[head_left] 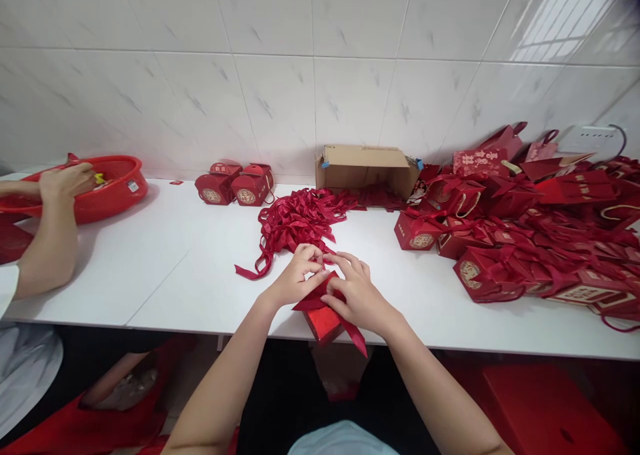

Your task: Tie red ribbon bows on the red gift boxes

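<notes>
A small red gift box (323, 324) sits at the near edge of the white table (175, 268), partly over the edge. A red ribbon (356, 335) lies across its top and hangs down at the front right. My left hand (296, 276) pinches the ribbon above the box, fingers closed. My right hand (356, 295) rests on the box top with fingers curled round the ribbon. Just behind my hands lies a heap of loose red ribbons (295, 223).
Two finished red boxes (235, 185) stand by the tiled wall. An open cardboard carton (365, 167) lies on its side at the back. A large pile of red boxes and bags (530, 228) fills the right. At left, another person's hands reach into a red basin (107, 188).
</notes>
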Demonstrator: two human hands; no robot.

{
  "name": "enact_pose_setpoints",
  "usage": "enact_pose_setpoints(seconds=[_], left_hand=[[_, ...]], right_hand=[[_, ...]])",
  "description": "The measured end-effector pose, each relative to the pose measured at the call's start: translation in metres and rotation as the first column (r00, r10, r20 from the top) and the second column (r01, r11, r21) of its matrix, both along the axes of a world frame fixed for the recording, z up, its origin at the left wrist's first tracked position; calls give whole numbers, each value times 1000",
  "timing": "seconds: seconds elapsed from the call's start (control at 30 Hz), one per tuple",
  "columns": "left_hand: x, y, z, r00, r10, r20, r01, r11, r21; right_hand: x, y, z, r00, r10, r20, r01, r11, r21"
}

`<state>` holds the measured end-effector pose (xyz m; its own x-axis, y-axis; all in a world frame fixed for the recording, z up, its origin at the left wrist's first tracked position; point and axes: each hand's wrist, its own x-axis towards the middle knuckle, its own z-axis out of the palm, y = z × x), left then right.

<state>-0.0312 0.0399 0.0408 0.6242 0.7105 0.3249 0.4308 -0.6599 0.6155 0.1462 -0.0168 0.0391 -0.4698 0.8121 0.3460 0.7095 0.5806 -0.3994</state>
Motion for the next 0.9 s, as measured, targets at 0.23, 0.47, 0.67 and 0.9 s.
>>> enact_pose_setpoints(seconds=[0.23,0.47,0.67,0.9], left_hand=[[-12,-16,-10,943,194,271,-120,956,-267],[-34,-61,-19,855,458,244,-376,871,-316],[-24,-78,-22,867,472,158,-388,840,-380],[-16,-80,-33,852,459,251,-273,800,-535]], right_hand=[[17,-2,-4,916,-209,-342,207,977,-44],[40,-11,8,821,-281,-497,294,954,-53],[11,-15,5,932,-175,-317,152,984,-97],[-5,-11,-9,921,-250,-298,187,956,-225]])
